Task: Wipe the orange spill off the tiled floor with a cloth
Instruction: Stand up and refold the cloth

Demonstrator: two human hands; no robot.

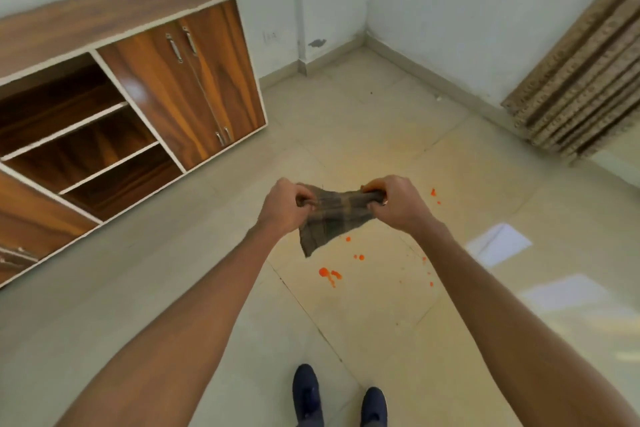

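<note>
- Two walls meet in a corner beyond pale floor tiles [363, 135]; a wooden cabinet [131, 87] stands left, a patterned curtain [581, 87] hangs right.
- Two hands: left hand [282, 206] and right hand [398, 203], fingers clenched on one dark checked cloth [334, 220], held in the air.
- Several orange spill [325, 273] drops lie below, on open floor.
- Two dark shoes [306, 392] stand nearby.

There were two hands, the left hand [282, 204] and the right hand [398, 203], one cloth [332, 218], two dark shoes [306, 392], one wooden cabinet [131, 80], one curtain [585, 80], and many orange drops [323, 272], too scattered to count exactly.
</note>
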